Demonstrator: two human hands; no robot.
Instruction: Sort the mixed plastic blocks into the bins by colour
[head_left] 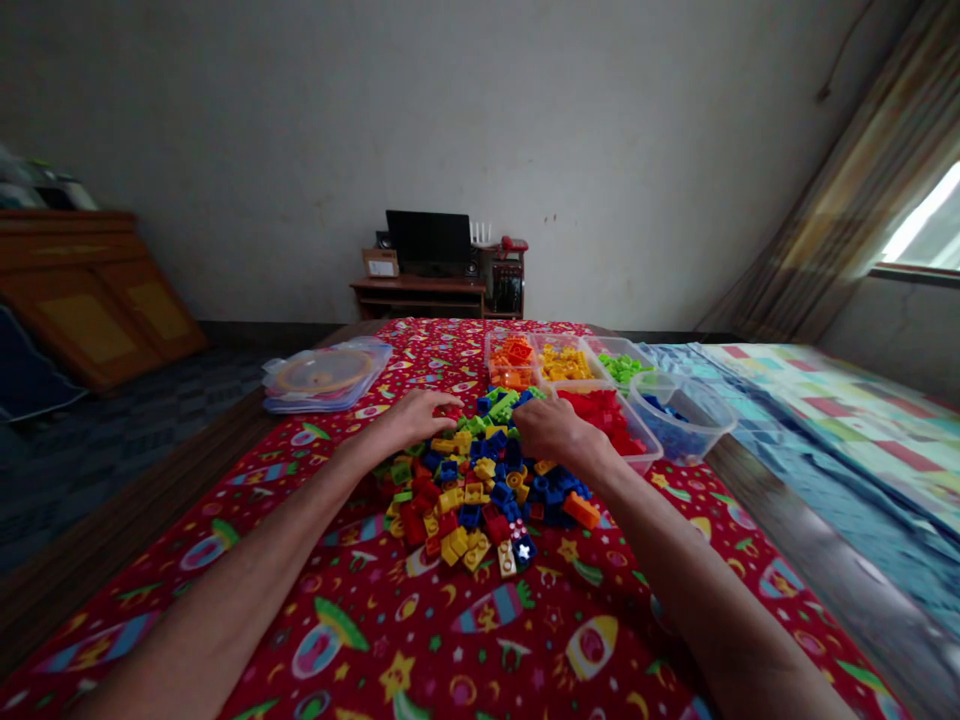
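A red cloth (465,660) printed with rockets and stars covers the surface. On its far left corner lies a stack of clear plastic lids (326,375). Against the pale wall (600,120) stands a low wooden desk (420,292) bearing a dark monitor (429,238). A wooden cabinet (97,290) stands at left; a striped curtain (847,190) hangs beside a bright window (926,225) at right

The tablecloth (360,560) was red, patterned with rockets, stars and planets. The pile of toy bricks (472,500) mixed red, yellow, blue, green and orange. Clear tubs (716,412) held orange bricks (512,355), yellow bricks (564,362), green bricks (626,367), red bricks (604,412) and blue bricks (670,430).
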